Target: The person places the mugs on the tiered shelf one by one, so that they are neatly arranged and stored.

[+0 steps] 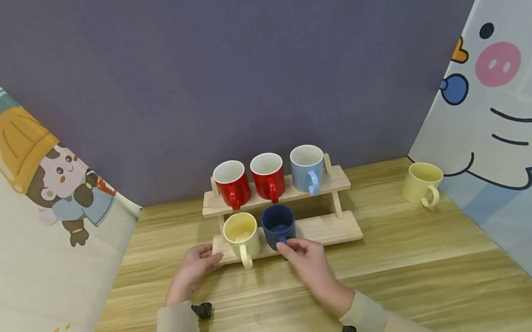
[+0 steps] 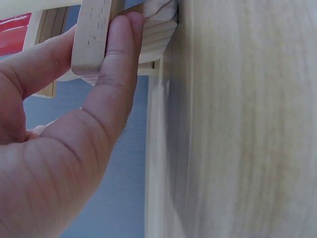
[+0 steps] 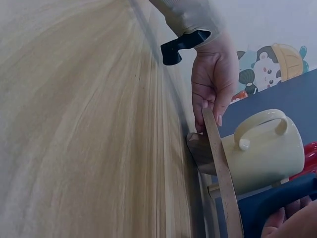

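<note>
A two-tier wooden mug rack (image 1: 329, 229) stands on the table. My left hand (image 1: 194, 267) pinches the left end of its lower board, thumb on one face and fingers on the other, as the left wrist view also shows. On that lower board are a pale yellow mug (image 1: 242, 234) at the left and a dark blue mug (image 1: 278, 223) to its right. My right hand (image 1: 312, 265) pinches the dark blue mug's handle, which is partly hidden by the fingers. Both mugs stand upright with handles facing me.
Along the upper board stand two red mugs, the left one (image 1: 231, 184) and the middle one (image 1: 267, 176), and a light blue mug (image 1: 307, 168). Another pale yellow mug (image 1: 420, 183) stands on the wooden table (image 1: 392, 280) at the right. A grey wall (image 1: 260, 75) rises behind the rack.
</note>
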### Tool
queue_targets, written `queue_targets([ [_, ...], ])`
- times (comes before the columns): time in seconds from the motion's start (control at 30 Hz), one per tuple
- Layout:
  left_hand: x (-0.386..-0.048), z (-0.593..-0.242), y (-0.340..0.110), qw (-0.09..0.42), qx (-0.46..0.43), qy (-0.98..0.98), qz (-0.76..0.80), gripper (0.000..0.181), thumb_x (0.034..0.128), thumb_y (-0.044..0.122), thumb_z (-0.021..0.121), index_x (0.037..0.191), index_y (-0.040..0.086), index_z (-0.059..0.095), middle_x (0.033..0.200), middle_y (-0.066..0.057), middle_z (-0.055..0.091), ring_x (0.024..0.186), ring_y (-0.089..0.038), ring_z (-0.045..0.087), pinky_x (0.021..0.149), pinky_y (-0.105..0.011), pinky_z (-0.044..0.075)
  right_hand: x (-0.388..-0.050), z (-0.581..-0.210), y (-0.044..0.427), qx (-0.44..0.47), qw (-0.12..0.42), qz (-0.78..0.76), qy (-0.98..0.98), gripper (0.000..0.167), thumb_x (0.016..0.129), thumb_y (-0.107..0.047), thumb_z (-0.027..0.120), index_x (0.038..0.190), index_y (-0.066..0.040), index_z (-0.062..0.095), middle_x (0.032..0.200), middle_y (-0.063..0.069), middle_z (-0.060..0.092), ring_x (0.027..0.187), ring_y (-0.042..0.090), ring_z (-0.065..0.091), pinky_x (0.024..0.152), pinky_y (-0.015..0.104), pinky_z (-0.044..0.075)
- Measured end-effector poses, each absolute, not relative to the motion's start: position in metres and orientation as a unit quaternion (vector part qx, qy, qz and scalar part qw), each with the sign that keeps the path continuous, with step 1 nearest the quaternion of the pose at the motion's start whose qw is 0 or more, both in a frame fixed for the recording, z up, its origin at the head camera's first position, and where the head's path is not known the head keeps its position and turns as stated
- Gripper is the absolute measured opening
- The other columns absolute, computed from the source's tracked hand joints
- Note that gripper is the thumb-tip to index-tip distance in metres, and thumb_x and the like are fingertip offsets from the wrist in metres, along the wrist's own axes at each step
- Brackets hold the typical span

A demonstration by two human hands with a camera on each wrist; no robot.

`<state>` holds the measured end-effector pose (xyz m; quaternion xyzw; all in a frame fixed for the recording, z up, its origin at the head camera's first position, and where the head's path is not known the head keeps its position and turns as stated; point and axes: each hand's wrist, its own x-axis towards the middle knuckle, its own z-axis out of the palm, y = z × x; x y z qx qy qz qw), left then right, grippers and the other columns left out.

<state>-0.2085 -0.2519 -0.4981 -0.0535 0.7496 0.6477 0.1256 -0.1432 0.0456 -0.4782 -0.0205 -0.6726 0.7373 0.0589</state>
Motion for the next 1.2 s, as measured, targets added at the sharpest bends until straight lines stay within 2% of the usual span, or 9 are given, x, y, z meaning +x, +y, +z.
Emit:
queue_targets([
  [0.17, -0.209, -0.498, -0.252, 0.125, -0.053, 0.750, 0.647, 0.043, 0.0974, -0.002, 0.066, 0.134, -0.019, 0.050, 0.106, -0.018, 0.069, 0.093, -0.025, 0.068, 0.083, -0.039, 0.059, -0.142, -0.479, 0.053, -0.023, 0.061, 0.749, -0.659, 0.026, 0.089, -0.019, 0.082, 0.101, 0.003, 0.075, 0.095, 0.013, 0.073, 0.089, 0.028, 0.069, 0.076, 0.031, 0.058],
  [0.33, -0.209, -0.498, -0.251, 0.122, -0.051, 0.750, 0.648, 0.044, 0.0976, -0.002, 0.066, 0.135, -0.019, 0.049, 0.107, -0.018, 0.069, 0.093, -0.024, 0.068, 0.081, -0.036, 0.059, -0.141, -0.478, 0.065, -0.021, 0.095, 0.755, -0.648, 0.023, 0.091, -0.019, 0.081, 0.098, 0.002, 0.076, 0.094, 0.016, 0.073, 0.091, 0.034, 0.068, 0.078, 0.032, 0.057],
  [0.53, -0.208, -0.497, -0.252, 0.123, -0.047, 0.749, 0.650, 0.046, 0.0978, -0.002, 0.065, 0.135, -0.021, 0.046, 0.108, -0.020, 0.068, 0.092, -0.023, 0.068, 0.080, -0.034, 0.059, -0.141, -0.474, 0.084, -0.012, 0.131, 0.755, -0.642, 0.021, 0.094, -0.011, 0.076, 0.102, 0.008, 0.073, 0.096, 0.023, 0.072, 0.089, 0.028, 0.071, 0.083, 0.037, 0.059],
  [0.77, -0.206, -0.493, -0.252, 0.126, -0.050, 0.749, 0.649, 0.048, 0.0984, -0.002, 0.065, 0.137, -0.022, 0.045, 0.110, -0.021, 0.067, 0.094, -0.025, 0.067, 0.085, -0.041, 0.059, -0.144, -0.471, 0.110, -0.002, 0.143, 0.748, -0.648, 0.029, 0.099, -0.012, 0.070, 0.110, 0.015, 0.068, 0.100, 0.023, 0.072, 0.092, 0.023, 0.070, 0.083, 0.039, 0.058],
  [1.0, -0.208, -0.497, -0.252, 0.126, -0.052, 0.747, 0.651, 0.046, 0.0977, -0.003, 0.065, 0.135, -0.021, 0.047, 0.108, -0.021, 0.068, 0.094, -0.025, 0.068, 0.081, -0.036, 0.059, -0.146, -0.466, 0.137, -0.018, 0.152, 0.736, -0.660, 0.034, 0.102, -0.018, 0.067, 0.115, 0.014, 0.066, 0.109, 0.028, 0.069, 0.098, 0.022, 0.069, 0.088, 0.036, 0.057],
  [1.2, -0.208, -0.498, -0.252, 0.124, -0.055, 0.749, 0.648, 0.043, 0.0975, -0.002, 0.066, 0.134, -0.019, 0.050, 0.106, -0.018, 0.069, 0.093, -0.024, 0.068, 0.080, -0.036, 0.059, -0.150, -0.464, 0.161, -0.037, 0.177, 0.720, -0.670, 0.037, 0.104, -0.020, 0.064, 0.117, 0.014, 0.065, 0.108, 0.022, 0.071, 0.097, 0.018, 0.070, 0.087, 0.030, 0.057],
])
